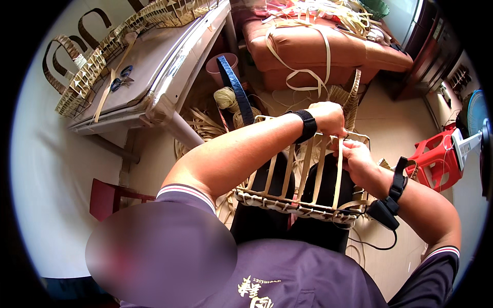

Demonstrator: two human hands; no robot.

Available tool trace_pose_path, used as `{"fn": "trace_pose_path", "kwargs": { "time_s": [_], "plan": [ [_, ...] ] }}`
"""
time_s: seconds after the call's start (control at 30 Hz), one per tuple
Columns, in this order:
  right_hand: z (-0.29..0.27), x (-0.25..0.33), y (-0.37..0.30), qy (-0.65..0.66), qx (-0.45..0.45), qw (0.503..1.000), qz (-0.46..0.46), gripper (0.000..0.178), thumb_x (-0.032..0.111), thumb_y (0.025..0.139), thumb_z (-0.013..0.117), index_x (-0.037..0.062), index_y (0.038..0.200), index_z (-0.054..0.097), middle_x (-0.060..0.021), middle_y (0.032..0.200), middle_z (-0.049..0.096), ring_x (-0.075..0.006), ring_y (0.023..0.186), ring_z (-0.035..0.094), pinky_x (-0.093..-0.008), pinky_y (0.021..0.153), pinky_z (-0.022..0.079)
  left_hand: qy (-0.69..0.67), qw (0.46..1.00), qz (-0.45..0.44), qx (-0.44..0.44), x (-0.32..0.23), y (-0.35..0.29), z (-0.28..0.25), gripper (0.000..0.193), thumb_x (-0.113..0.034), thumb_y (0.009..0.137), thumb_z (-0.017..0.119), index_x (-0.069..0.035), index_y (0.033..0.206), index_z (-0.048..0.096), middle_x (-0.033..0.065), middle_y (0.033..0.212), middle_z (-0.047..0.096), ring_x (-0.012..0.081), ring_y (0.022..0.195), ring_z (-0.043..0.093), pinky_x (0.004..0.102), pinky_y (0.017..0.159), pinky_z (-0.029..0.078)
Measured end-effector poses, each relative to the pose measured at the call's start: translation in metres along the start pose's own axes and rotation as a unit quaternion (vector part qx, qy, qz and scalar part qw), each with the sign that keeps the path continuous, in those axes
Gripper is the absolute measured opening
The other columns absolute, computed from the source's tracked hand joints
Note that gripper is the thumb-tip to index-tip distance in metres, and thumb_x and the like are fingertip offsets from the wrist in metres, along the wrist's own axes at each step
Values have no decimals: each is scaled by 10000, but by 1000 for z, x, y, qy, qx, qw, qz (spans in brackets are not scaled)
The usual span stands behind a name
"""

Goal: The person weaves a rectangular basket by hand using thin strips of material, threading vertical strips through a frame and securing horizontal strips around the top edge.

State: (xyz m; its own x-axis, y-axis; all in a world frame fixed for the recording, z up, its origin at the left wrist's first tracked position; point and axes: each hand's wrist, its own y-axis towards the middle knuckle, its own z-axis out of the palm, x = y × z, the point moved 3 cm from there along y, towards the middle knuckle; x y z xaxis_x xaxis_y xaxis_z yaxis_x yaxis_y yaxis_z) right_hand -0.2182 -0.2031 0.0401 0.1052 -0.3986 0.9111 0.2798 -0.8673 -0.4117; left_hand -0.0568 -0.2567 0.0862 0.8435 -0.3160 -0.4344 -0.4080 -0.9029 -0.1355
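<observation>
Across my lap lies a partly woven basket (295, 208), a wire frame with a wrapped near rim and several flat tan strips running from near to far. My left hand (327, 119) is closed over the basket's far right side, its fingertips pinching at the top of the rightmost flat strip (338, 182). Just below it, my right hand (359, 160) pinches the same strip close to the far wire rail. The two hands nearly touch; the strip's end is hidden between the fingers. Both wrists wear black bands.
A table (169, 66) at the left bears woven baskets (84, 84) and scissors (121, 79). Behind my lap are a pink bin (222, 62), a ball of cord (226, 98) and loose strips. An orange sofa (308, 51) holds more strips; a red stool (436, 159) stands right.
</observation>
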Motion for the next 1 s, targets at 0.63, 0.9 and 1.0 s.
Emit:
{"fn": "trace_pose_path", "kwargs": {
  "time_s": [0.63, 0.9, 1.0],
  "plan": [
    [-9, 6, -48, -280, 180, 943, 17, 149, 79, 1042, 752, -32, 1030, 850, -39, 850, 786, -87, 704, 670, -253, 654, 535, -428, 884, 180, -48, -25, -202, 145, 414, -101, 1116, 712, -19, 1519, 668, 110, 1514, 666, 183, 1241, 719, 327, 973, 617],
    [-19, -26, -9, -233, 211, 945, 94, 140, 30, 1022, 743, -43, 1063, 855, -91, 951, 845, -136, 816, 790, -283, 753, 638, -747, 664, 16, -17, -32, -180, 188, 879, -78, 1150, 626, -47, 1824, 63, 131, 1755, 410, 220, 1422, 644, 339, 1089, 584],
    [-22, -32, 2, -280, 266, 921, 58, 153, -18, 1010, 701, -38, 1064, 843, -123, 973, 846, -176, 863, 809, -316, 805, 653, -788, 614, 23, -34, -36, -166, 193, 909, -111, 1160, 635, -92, 1829, 19, 154, 1740, 430, 242, 1362, 681, 365, 1087, 596]
  ]
}}
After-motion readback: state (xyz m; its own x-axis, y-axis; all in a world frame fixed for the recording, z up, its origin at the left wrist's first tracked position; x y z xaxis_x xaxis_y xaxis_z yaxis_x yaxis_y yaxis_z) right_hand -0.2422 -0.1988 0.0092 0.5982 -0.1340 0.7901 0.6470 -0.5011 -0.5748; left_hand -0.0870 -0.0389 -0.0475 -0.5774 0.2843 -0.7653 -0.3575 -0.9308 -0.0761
